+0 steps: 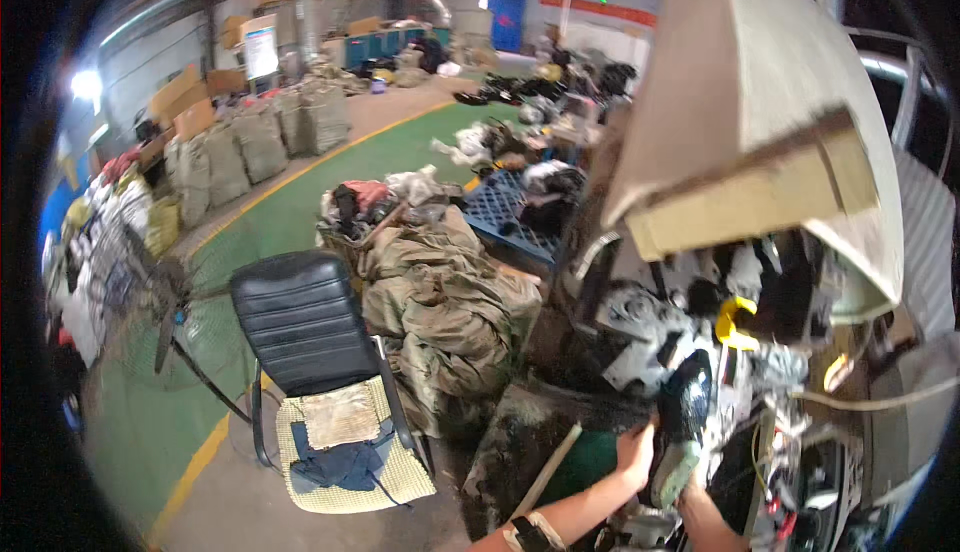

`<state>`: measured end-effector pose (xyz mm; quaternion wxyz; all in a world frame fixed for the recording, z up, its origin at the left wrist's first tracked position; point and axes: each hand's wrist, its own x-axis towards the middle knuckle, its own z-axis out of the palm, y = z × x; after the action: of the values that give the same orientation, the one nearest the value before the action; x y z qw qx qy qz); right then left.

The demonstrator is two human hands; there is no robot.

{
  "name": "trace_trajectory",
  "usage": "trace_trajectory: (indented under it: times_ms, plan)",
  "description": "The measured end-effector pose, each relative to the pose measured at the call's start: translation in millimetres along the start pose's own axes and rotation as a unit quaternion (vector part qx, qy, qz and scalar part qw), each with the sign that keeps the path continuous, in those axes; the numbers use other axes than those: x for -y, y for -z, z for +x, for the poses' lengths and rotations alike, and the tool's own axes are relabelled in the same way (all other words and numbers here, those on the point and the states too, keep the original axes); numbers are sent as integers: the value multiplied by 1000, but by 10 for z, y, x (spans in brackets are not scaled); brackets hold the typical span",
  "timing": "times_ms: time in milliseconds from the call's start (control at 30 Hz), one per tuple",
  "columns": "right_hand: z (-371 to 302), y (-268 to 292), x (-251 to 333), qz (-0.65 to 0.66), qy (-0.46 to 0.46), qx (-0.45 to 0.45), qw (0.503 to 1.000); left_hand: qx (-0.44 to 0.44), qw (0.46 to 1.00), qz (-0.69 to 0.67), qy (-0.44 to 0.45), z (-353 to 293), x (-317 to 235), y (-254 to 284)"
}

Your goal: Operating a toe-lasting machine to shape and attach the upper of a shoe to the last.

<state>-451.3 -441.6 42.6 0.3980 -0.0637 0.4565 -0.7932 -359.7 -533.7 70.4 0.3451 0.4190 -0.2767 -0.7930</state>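
Observation:
At the lower right, my two hands are around a glossy black shoe-like piece (686, 394) with a pale green block (676, 472) at its near end. My left hand (634, 455) closes on its left side, a dark band round the wrist. Beneath the near end my right hand (692, 492) grips it, its fingers mostly hidden. Just beyond the piece are grey, dirty machine parts (640, 317) and a bright yellow curved part (737, 324).
A large beige hood (790, 62) with a tan box (755, 192) overhangs the work spot. To the left stand a black chair (300, 322), a brown cloth heap (440, 292) and a floor fan (165, 317). A blue pallet (505, 214) and full sacks (258, 147) lie farther off.

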Motion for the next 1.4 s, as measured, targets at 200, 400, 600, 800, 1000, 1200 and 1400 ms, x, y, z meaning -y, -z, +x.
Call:
trace_trajectory:
  times_ms: [200, 400, 600, 800, 1000, 1200, 1400]
  plan:
    - [-390, -538, 238, -15, 47, -85, 995, -16, 993, 100, 64, 6, -144, 98]
    - [-344, -582, 280, 42, 29, -77, 996, 88, 991, 50, 85, -53, -285, 104]
    - [-224, -465, 140, 108, 25, -36, 993, 115, 986, -50, 113, -117, -267, -50]
    - [-214, -453, 121, 95, 60, -18, 993, 138, 982, -69, 108, -136, -314, -114]
    - [-203, -436, 124, 48, 50, -27, 997, 131, 987, -50, 83, -191, -346, -143]
    - [-182, -400, 114, 52, 42, -8, 998, 158, 980, 66, -99, -449, -406, -162]
    - [-207, -383, 130, 54, 69, 24, 996, 174, 727, 488, -449, -776, -349, -189]
